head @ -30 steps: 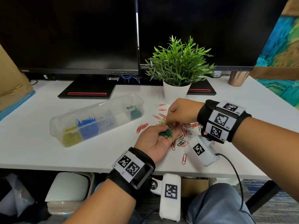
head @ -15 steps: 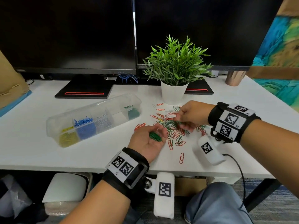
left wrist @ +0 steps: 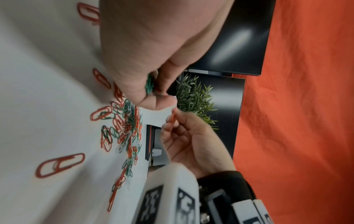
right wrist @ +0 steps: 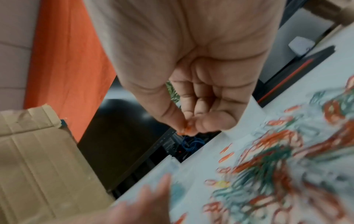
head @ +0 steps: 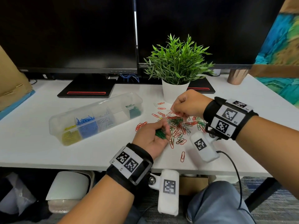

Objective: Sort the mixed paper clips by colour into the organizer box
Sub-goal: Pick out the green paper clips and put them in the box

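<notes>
A clear organizer box (head: 113, 103) lies on the white desk, with yellow, blue, silver and green clips in separate compartments. Right of it is a mixed pile of paper clips (head: 178, 125), mostly red and green. My left hand (head: 161, 130) rests palm up at the pile's left edge, its fingers curled round a bunch of green paper clips (head: 160, 135), also seen in the left wrist view (left wrist: 149, 86). My right hand (head: 174, 109) hovers over the pile's far side and pinches a red paper clip (right wrist: 186, 128) between thumb and fingertips (left wrist: 173, 118).
A potted plant (head: 175, 91) stands just behind the pile, close to my right hand. Two monitors on stands (head: 87, 89) fill the back of the desk. A copper cup (head: 236, 77) is at the back right, and cardboard (head: 9, 81) at the far left. One red clip (head: 182, 156) lies near the front edge.
My right hand has lifted off the pile and moved back towards the plant with a red clip in its pinch. My left hand's fingers have curled closer round the green clips.
</notes>
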